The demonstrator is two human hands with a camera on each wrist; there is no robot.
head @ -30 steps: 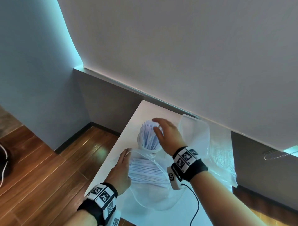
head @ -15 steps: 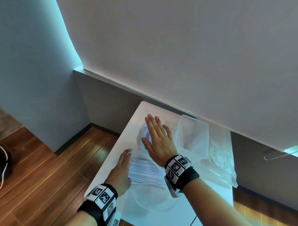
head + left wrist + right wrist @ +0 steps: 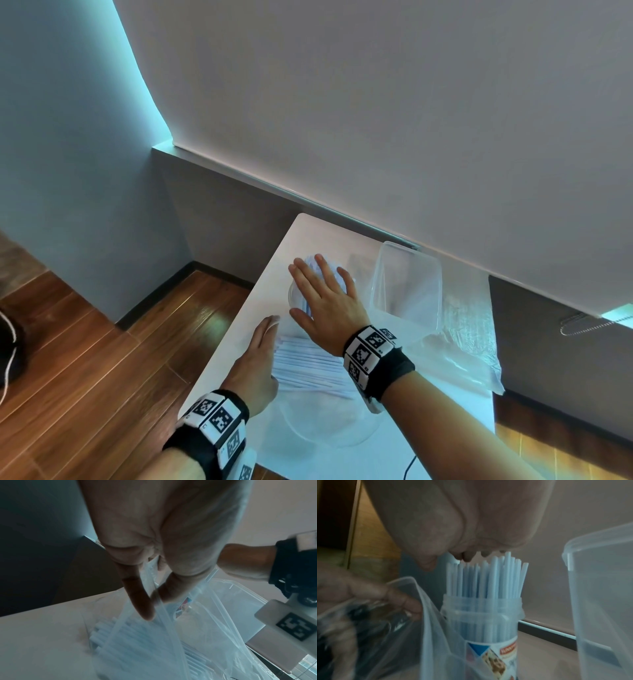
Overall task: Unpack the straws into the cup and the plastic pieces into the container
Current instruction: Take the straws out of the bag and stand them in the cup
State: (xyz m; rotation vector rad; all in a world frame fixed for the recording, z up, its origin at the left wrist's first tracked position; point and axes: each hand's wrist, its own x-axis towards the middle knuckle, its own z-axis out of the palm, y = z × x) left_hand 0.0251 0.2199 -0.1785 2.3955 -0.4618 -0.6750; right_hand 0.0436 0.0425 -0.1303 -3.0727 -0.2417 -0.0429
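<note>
Pale grey wall and roller blind (image 3: pixel 376 102) behind, wooden floor (image 3: pixel 85 359) at left. White table (image 3: pixel 298 236) running from near to far, with everything on it.

Clear plastic bag (image 3: pixel 329 428) spread over the near part of the table, more crumpled clear plastic (image 3: pixel 469 339) at right. Inside the bag, a flat bundle of white straws (image 3: pixel 308 363) lying crosswise. Clear rectangular container (image 3: pixel 407 284) at far right, upright, just beside the cup; contents not discernible.

Clear plastic cup (image 3: pixel 481 622) with a printed label standing at the far end of the bag, packed with upright white straws in the cup (image 3: pixel 488 577) whose tips rise above its rim.

Right hand (image 3: pixel 325 305) flat over the cup, fingers straight and spread, palm down on or just above the straw tips, holding nothing.

Left hand (image 3: pixel 257 366) at the near left of the bag, beside the bundle; thumb and forefinger (image 3: pixel 139 599) pinching the bag's open edge in the left wrist view, lifting the film off the straws beneath.

Black wristbands with square-coded tags (image 3: pixel 370 349) on both wrists.
</note>
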